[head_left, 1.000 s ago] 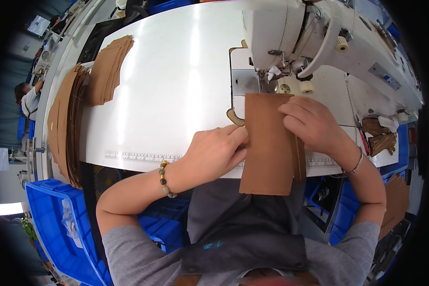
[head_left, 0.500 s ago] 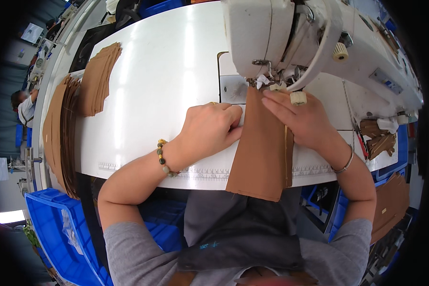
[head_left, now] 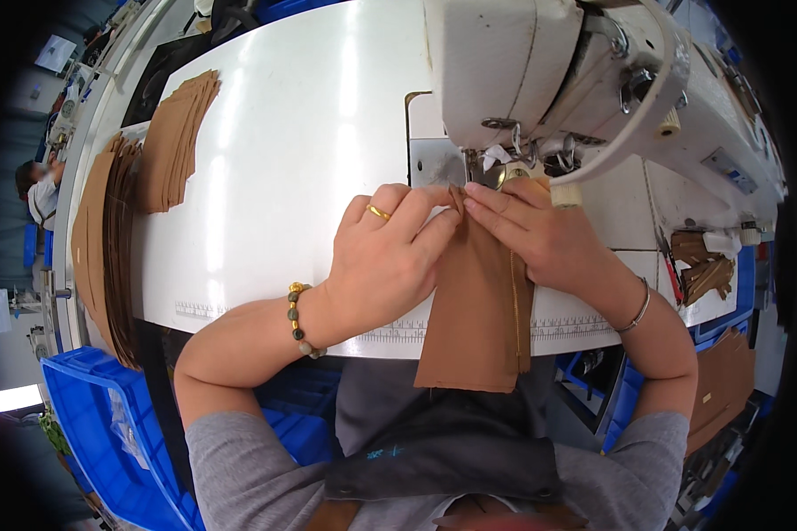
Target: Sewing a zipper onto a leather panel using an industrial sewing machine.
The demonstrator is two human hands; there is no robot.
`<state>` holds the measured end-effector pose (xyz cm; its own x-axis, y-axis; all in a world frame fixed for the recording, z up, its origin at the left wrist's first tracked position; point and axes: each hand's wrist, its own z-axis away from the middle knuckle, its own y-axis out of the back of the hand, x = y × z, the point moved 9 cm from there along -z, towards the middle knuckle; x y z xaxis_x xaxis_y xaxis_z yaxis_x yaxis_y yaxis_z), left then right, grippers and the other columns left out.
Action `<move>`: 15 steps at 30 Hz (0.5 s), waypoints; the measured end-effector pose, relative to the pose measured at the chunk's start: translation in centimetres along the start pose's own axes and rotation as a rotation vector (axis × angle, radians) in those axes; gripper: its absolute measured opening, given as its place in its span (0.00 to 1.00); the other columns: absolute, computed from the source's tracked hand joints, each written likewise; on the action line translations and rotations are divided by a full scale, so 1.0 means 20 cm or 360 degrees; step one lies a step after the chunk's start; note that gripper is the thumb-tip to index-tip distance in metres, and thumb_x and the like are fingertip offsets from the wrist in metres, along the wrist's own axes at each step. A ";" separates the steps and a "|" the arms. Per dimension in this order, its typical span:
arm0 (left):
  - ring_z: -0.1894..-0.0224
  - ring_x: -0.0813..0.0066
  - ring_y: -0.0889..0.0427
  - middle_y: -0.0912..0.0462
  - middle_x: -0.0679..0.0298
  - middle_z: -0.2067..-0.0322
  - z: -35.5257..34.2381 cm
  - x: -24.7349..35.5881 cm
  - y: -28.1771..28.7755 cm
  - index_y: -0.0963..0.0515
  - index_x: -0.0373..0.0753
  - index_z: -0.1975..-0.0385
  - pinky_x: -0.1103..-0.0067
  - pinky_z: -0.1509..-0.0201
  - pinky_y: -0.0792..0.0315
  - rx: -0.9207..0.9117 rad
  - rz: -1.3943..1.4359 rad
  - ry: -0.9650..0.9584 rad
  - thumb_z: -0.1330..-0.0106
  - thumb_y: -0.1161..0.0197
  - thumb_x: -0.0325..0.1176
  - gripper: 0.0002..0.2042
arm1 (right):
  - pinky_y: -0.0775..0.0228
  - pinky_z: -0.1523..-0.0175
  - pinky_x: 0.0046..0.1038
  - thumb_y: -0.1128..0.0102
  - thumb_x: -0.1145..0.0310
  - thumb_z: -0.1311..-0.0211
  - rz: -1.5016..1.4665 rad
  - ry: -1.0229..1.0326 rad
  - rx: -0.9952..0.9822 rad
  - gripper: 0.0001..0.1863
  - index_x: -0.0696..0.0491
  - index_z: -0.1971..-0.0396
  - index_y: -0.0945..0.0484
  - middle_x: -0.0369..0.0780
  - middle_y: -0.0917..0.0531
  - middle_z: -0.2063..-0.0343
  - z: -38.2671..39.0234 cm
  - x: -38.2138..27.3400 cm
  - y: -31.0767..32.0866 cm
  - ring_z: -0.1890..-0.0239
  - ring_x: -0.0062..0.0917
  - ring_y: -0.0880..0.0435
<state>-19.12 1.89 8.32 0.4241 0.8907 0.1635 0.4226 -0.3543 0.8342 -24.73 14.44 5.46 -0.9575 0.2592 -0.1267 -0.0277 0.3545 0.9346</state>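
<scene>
A brown fabric piece (head_left: 469, 327) with a seam along its right side runs from the needle area of a white sewing machine (head_left: 496, 80) down over the table's front edge. My left hand (head_left: 385, 257) pinches its folded upper left edge just below the presser foot (head_left: 472, 168). My right hand (head_left: 549, 239) lies on the piece with fingers stretched toward the presser foot, their tips close to my left fingertips. The underside of the piece and part of the needle are hidden.
Stacks of brown pieces (head_left: 97, 239) lie at the left of the white table (head_left: 283, 106). Blue bins (head_left: 106, 442) stand below left. Small brown pieces (head_left: 700, 274) and red-handled scissors (head_left: 671, 265) are at the right. A co-worker (head_left: 40, 190) sits far left.
Both hands moved up with the piece toward the needle. My left hand then shifted right to the piece's upper edge, which is now folded between its fingers.
</scene>
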 end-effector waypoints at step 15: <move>0.37 0.60 0.23 0.20 0.63 0.35 0.04 0.02 -0.13 0.21 0.40 0.37 0.69 0.43 0.29 -0.0375 -0.0060 -0.0048 0.45 0.32 0.27 0.30 | 0.22 0.63 0.28 0.31 0.68 0.46 0.0260 0.0274 0.0374 0.17 0.55 0.55 0.15 0.36 0.14 0.50 -0.02 -0.09 0.11 0.60 0.25 0.15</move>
<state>-19.32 2.90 5.80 0.4365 0.8921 0.1170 0.2417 -0.2415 0.9398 -23.16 14.47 7.83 -0.9788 0.1811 0.0953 0.1780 0.5234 0.8333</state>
